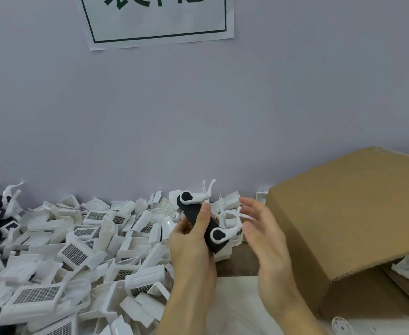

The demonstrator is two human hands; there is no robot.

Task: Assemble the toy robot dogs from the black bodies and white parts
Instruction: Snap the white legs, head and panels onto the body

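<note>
The black oblong plastic toy dog body [199, 220] was held in the air above the tabletop [237, 261], its long axis running from upper left, away from the person, down to lower right. The left hand [191, 240] gripped its middle, thumb on the upper face. Two white curved leg pieces [225, 234] sat on the side facing the right hand [261, 228], which hovered just beside the lower end with fingers spread, holding nothing. That hand looked nearer the lower leg. A heap of white plastic shells [77, 250] lay left, a brown cardboard box [348, 213] right.
</note>
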